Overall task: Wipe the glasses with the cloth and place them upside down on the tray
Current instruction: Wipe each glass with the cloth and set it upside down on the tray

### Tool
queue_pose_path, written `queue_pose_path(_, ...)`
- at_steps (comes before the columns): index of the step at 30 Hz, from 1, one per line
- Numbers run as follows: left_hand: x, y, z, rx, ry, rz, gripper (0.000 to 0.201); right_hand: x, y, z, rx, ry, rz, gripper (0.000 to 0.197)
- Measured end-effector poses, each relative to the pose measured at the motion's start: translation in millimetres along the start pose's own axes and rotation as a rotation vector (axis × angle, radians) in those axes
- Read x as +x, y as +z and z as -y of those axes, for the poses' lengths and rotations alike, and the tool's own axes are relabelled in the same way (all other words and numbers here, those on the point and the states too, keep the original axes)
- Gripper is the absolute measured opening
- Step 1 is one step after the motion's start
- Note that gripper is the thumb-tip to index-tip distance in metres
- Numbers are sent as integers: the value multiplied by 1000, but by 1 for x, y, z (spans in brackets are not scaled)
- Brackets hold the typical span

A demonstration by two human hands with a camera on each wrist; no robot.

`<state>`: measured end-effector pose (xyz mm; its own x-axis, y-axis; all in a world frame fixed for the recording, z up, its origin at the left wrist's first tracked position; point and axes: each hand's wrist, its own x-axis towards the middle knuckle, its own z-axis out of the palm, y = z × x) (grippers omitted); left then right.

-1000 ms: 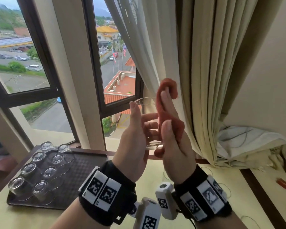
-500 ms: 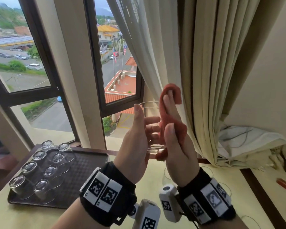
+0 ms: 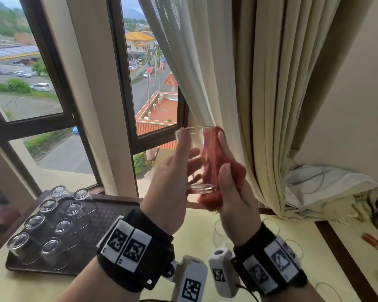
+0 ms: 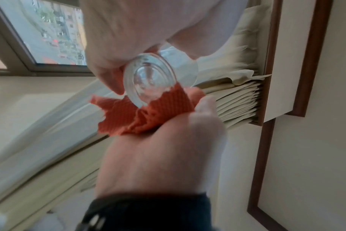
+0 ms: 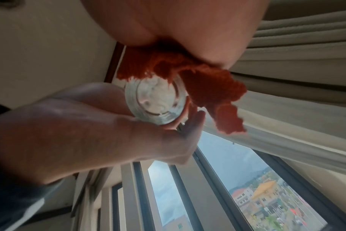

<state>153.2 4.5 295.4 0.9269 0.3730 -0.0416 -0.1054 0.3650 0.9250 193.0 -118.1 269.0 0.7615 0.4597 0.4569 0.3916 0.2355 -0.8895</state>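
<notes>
A clear glass (image 3: pixel 193 149) is held upright in the air before the window, my left hand (image 3: pixel 177 171) gripping it with the thumb near the rim. My right hand (image 3: pixel 229 186) holds a red cloth (image 3: pixel 214 153) and presses it flat against the glass's right side. From below, the thick glass base (image 4: pixel 150 78) shows with the cloth (image 4: pixel 140 112) beside it, and again the base (image 5: pixel 156 100) and cloth (image 5: pixel 198 78). A dark tray (image 3: pixel 109 214) on the table at left carries several glasses (image 3: pixel 62 225) standing upside down.
Several upright glasses (image 3: pixel 271 225) stand on the yellow table (image 3: pixel 205 225) under my right wrist. A cream curtain (image 3: pixel 238 83) hangs just behind the hands. A crumpled white sheet (image 3: pixel 327 186) lies at right, with a red stick (image 3: pixel 375 247) near the table's right edge.
My right hand has slid the cloth down the glass's side; its fingertips stood above the rim and now sit level with it. The left hand kept the glass almost still.
</notes>
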Motion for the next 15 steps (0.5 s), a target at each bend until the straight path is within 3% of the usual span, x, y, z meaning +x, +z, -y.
queue_pose_path(2,-1,5,9,-44,-58,-10,87,9,-2,12,13,-43,6,39)
queue_pose_path(5,0,7,7,-88,-90,-41,85,2,2,15,-158,-264,85,47)
queue_pose_path(9,8,-9,-1,-60,-81,-60,93,-30,0,-13,-377,-343,211,59)
queue_pose_path(11,12,-14,1,-35,-62,-55,99,-36,-2,-22,-298,-275,179,55)
queue_pose_path(15,6,-6,6,-9,-62,-18,90,-14,-4,-14,-36,-5,51,45)
